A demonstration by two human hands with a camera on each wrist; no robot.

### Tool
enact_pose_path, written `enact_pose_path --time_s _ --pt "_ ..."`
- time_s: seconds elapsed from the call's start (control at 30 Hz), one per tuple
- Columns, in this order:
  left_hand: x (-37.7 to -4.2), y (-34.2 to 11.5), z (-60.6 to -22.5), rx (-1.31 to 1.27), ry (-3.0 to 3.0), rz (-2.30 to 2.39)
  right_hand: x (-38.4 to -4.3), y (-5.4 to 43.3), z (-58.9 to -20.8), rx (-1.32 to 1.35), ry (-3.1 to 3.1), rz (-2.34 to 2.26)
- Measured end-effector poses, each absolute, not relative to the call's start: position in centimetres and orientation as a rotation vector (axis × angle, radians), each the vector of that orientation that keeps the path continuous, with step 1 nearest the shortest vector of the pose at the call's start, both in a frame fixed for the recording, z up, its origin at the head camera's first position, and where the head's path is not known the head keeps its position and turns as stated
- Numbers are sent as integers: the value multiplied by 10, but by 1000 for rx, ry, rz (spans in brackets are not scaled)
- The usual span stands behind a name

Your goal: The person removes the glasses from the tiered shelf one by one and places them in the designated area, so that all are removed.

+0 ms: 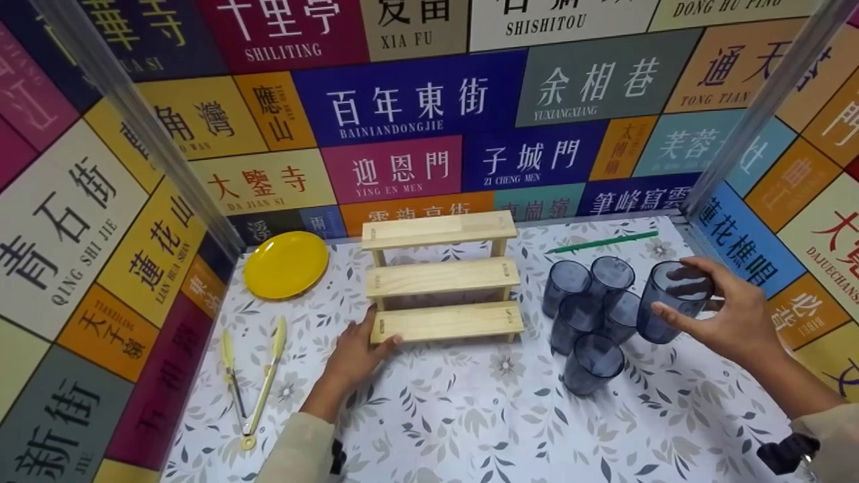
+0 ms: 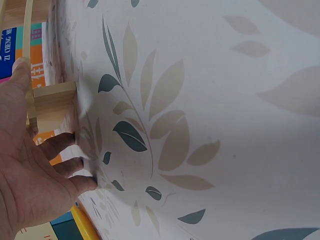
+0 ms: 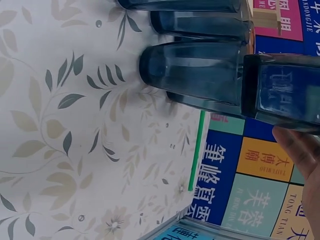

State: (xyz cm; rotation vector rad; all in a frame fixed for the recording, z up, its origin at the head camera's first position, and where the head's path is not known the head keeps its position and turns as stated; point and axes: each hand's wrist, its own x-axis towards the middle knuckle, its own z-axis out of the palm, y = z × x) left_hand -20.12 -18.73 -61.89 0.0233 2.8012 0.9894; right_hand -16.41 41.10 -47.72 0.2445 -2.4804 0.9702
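My right hand (image 1: 738, 315) grips a dark blue translucent cup (image 1: 673, 302) between thumb and fingers, raised beside the other cups. Its base faces the camera in the right wrist view, where the fingers (image 3: 299, 155) lie along the side of the held cup (image 3: 287, 92). Several matching cups (image 1: 594, 364) stand grouped upright on the table. At the front left corner of a three-step wooden rack (image 1: 446, 322), my left hand (image 1: 356, 355) holds the lowest plank, thumb at its front edge. Other fingers of the left hand (image 2: 35, 160) spread down by the tablecloth in the left wrist view.
A yellow plate (image 1: 286, 265) lies at the back left. In front of it lie spread tongs (image 1: 258, 396) with pale yellow tips. A green stick (image 1: 604, 241) rests behind the cups. Sign-covered walls (image 1: 409, 100) enclose the leaf-patterned table (image 1: 456, 416) at the back and sides.
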Motion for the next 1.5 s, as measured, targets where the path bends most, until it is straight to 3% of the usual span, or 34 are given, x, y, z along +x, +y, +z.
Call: enact_pose_path --time_s 0.7,1.5 --pt "-202 -188 -620 78 2848 979 -149 410 -489 354 -2478 951" --pt "-203 -189 -621 59 2826 962 -136 417 -541 403 -2597 984"
